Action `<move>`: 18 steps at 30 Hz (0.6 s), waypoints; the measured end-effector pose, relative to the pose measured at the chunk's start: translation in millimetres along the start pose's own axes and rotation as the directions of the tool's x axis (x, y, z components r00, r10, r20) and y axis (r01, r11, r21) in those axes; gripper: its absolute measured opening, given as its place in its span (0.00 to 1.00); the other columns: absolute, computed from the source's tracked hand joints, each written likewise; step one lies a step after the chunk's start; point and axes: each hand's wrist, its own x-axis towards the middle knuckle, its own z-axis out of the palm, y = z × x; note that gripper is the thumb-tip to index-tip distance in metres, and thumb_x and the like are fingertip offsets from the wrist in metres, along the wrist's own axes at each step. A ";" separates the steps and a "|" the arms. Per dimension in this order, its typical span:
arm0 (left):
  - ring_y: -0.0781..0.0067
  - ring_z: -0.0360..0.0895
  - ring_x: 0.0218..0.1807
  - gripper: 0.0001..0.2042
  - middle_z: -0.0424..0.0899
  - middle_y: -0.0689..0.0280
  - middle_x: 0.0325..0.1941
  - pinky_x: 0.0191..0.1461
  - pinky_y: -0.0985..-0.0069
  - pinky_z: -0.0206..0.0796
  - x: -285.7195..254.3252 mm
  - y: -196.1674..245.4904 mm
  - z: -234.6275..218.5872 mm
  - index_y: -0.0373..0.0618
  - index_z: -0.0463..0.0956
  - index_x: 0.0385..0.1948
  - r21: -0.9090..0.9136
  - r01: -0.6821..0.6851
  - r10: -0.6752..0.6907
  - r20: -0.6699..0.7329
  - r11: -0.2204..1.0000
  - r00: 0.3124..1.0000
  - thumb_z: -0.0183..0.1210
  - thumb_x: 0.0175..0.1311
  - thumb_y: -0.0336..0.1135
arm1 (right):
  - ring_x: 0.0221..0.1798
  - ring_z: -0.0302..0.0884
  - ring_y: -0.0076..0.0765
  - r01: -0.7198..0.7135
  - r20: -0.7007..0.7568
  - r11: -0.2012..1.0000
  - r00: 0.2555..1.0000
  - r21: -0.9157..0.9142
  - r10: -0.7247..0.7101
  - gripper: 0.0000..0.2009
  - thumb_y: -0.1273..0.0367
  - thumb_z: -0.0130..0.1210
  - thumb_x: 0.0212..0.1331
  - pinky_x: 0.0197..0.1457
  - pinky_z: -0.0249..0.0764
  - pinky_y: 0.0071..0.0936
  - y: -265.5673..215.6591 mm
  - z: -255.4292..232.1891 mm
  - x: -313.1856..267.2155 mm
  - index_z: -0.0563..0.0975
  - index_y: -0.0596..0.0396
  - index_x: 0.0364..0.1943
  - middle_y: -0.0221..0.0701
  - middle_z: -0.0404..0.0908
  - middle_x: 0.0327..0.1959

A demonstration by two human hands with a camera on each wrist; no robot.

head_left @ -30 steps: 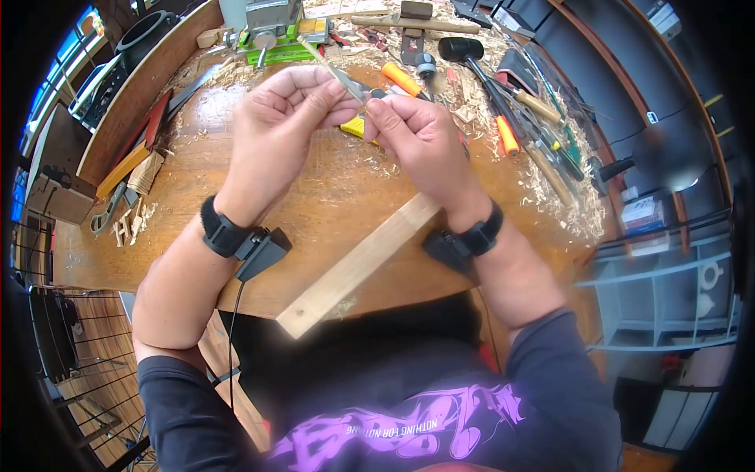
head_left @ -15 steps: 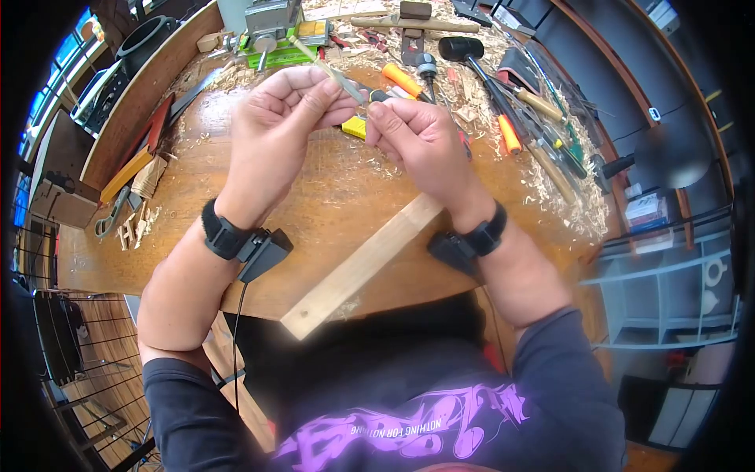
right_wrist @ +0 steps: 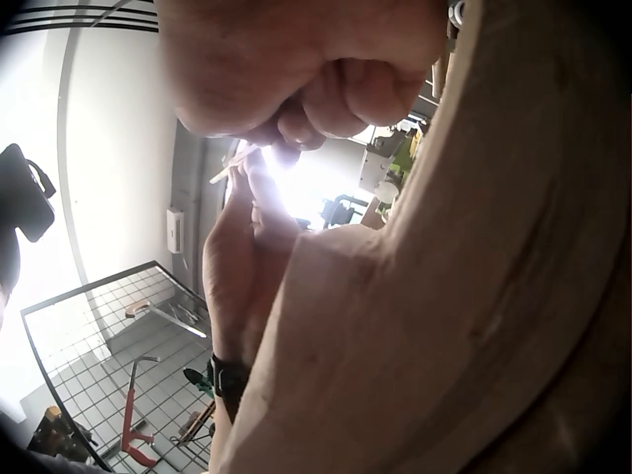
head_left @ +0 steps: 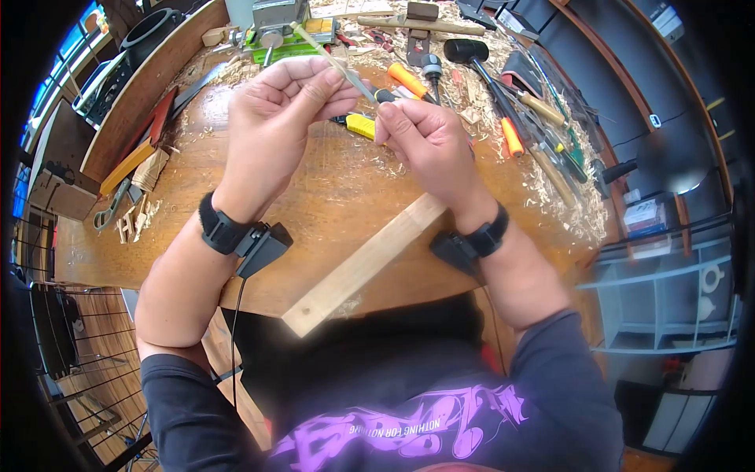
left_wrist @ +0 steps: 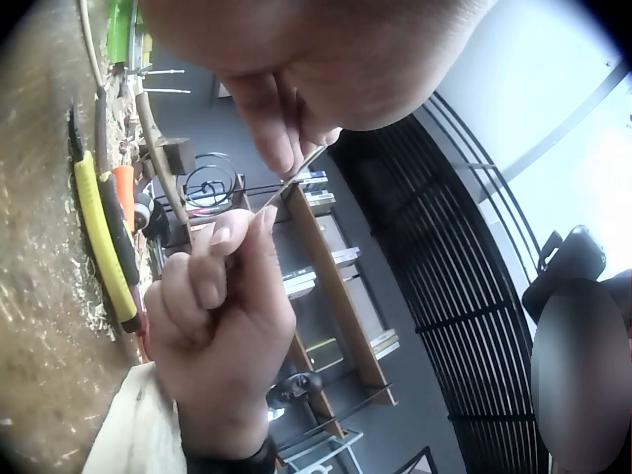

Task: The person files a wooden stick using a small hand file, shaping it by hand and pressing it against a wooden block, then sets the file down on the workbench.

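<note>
Held up over the table, my left hand pinches a thin pale wooden stick between thumb and fingers. The stick slants up and away from them. My right hand grips a small tool with a narrow grey blade and a dark, yellow-marked handle, mostly hidden in the fingers. The blade points at the left fingertips and overlaps the stick's near end. In the left wrist view, the right hand pinches from below. A squared wooden bar lies beneath the right wrist, its near end past the table edge.
A yellow-handled cutter lies just beyond the hands. Wood shavings, a black mallet, an orange-handled tool and chisels crowd the back and right. Scissors and wood scraps lie at left. The table curves toward the person.
The right hand has shifted slightly right, away from the left fingers, and more of the blade shows between them. The stick's far end has risen a little. The wooden bar stays in place.
</note>
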 end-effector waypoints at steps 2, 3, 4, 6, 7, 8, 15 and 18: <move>0.66 0.92 0.53 0.09 0.91 0.55 0.51 0.61 0.71 0.87 -1.6 -3.6 1.3 0.32 0.82 0.54 0.005 0.023 -0.023 0.036 1.000 0.999 0.61 0.81 0.28 | 0.24 0.60 0.12 -0.013 -0.003 1.000 1.000 0.005 0.013 0.19 0.60 0.58 0.82 0.28 0.57 0.21 -0.8 1.6 0.9 0.84 0.56 0.30 0.16 0.69 0.19; 0.66 0.92 0.53 0.09 0.91 0.55 0.51 0.61 0.71 0.87 -0.9 -2.4 0.7 0.32 0.82 0.54 0.005 0.025 -0.025 0.037 1.000 0.999 0.61 0.81 0.28 | 0.24 0.60 0.12 0.007 -0.009 1.000 1.000 0.006 -0.007 0.19 0.60 0.58 0.82 0.28 0.56 0.21 -1.2 3.1 2.6 0.84 0.56 0.30 0.16 0.69 0.19; 0.66 0.92 0.53 0.09 0.91 0.55 0.51 0.61 0.71 0.87 -0.7 0.3 -0.2 0.32 0.82 0.55 0.014 0.008 -0.008 0.041 1.000 0.999 0.61 0.81 0.28 | 0.24 0.60 0.12 0.024 -0.016 1.000 1.000 0.007 -0.024 0.19 0.60 0.58 0.82 0.28 0.56 0.21 -0.7 3.9 2.1 0.84 0.56 0.30 0.16 0.69 0.19; 0.66 0.92 0.53 0.09 0.91 0.55 0.51 0.61 0.71 0.87 -1.1 1.5 0.1 0.32 0.82 0.55 0.022 -0.011 0.010 0.044 1.000 0.999 0.61 0.81 0.27 | 0.24 0.60 0.12 0.027 -0.016 0.999 1.000 -0.018 -0.027 0.19 0.60 0.58 0.82 0.28 0.56 0.21 0.9 0.0 -0.6 0.84 0.56 0.30 0.15 0.68 0.18; 0.66 0.92 0.53 0.09 0.91 0.55 0.51 0.61 0.71 0.87 -1.2 1.8 0.9 0.32 0.82 0.54 0.020 -0.002 0.001 0.027 1.000 1.000 0.61 0.81 0.27 | 0.24 0.61 0.12 0.035 -0.015 0.998 0.999 -0.045 -0.035 0.19 0.60 0.59 0.82 0.28 0.56 0.21 0.8 -1.1 -0.6 0.84 0.56 0.30 0.15 0.68 0.18; 0.67 0.92 0.53 0.09 0.91 0.56 0.51 0.61 0.71 0.87 -1.3 2.1 2.0 0.32 0.82 0.54 0.016 0.007 -0.007 0.011 1.000 1.000 0.61 0.81 0.27 | 0.24 0.61 0.12 0.037 -0.015 0.998 0.999 -0.044 -0.037 0.19 0.60 0.59 0.82 0.28 0.56 0.21 0.1 -0.7 -0.2 0.84 0.56 0.30 0.15 0.68 0.18; 0.68 0.92 0.51 0.09 0.91 0.55 0.50 0.60 0.73 0.87 0.1 7.4 2.2 0.31 0.82 0.55 0.061 -0.002 0.003 -0.014 0.998 1.000 0.62 0.81 0.27 | 0.24 0.62 0.12 0.034 -0.023 0.999 0.999 -0.032 -0.035 0.19 0.61 0.59 0.82 0.28 0.57 0.22 -4.3 0.0 -1.4 0.84 0.56 0.30 0.16 0.70 0.19; 0.68 0.92 0.51 0.09 0.91 0.55 0.50 0.59 0.73 0.87 -2.6 -2.3 4.6 0.31 0.82 0.54 0.021 0.010 -0.010 0.005 1.000 1.000 0.62 0.81 0.27 | 0.24 0.62 0.12 0.025 -0.011 1.000 1.000 -0.019 -0.025 0.19 0.60 0.59 0.82 0.28 0.58 0.22 -2.3 1.7 1.0 0.84 0.56 0.30 0.16 0.71 0.19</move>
